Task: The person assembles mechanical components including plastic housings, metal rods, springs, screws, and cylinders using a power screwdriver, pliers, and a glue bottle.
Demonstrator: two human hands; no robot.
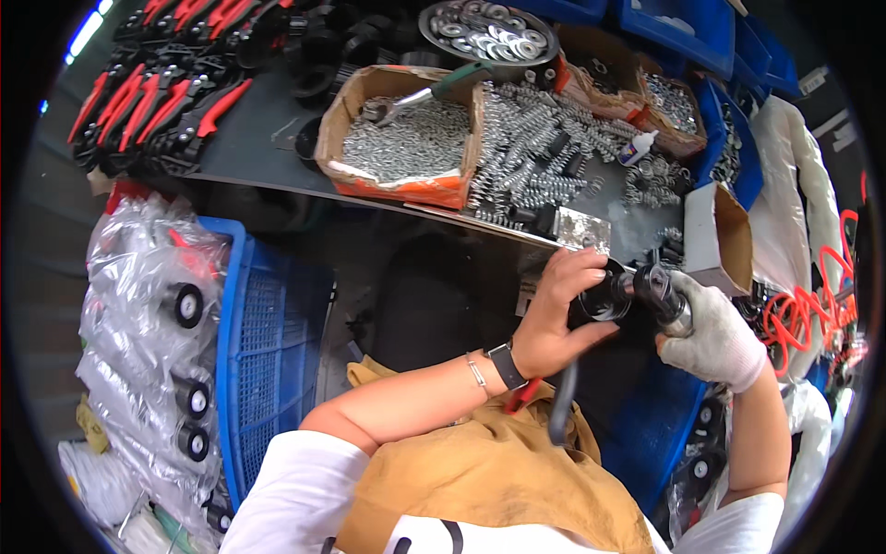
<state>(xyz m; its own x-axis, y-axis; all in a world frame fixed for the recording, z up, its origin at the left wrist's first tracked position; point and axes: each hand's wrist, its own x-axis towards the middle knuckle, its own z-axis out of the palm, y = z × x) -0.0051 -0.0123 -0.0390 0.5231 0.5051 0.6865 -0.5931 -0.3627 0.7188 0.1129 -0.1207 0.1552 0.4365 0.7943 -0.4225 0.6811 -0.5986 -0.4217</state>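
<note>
My left hand (pixel 560 309), bare with a dark watch and a bracelet at the wrist, curls its fingers and thumb around a black round part (pixel 604 297). My right hand (pixel 715 334), in a whitish work glove, grips a black-and-metal hand tool (pixel 672 309) whose round head meets the right side of that part. Its exact kind does not show. Below my left wrist, a red handle (pixel 523 395) and a dark curved bar (pixel 563 406) stick out over the tan apron (pixel 480 452); I cannot tell whether they join the black part. Just beyond my left fingers lies a metal block (pixel 581 229).
On the bench stand a cardboard box of small metal pieces (pixel 406 138) with a green-handled wrench (pixel 429 95) across it, piled springs (pixel 526 138), and a washer dish (pixel 489 35). Red-handled cutters (pixel 157 102) lie far left. A blue crate (pixel 272 360) is at left; a white carton (pixel 715 235) at right.
</note>
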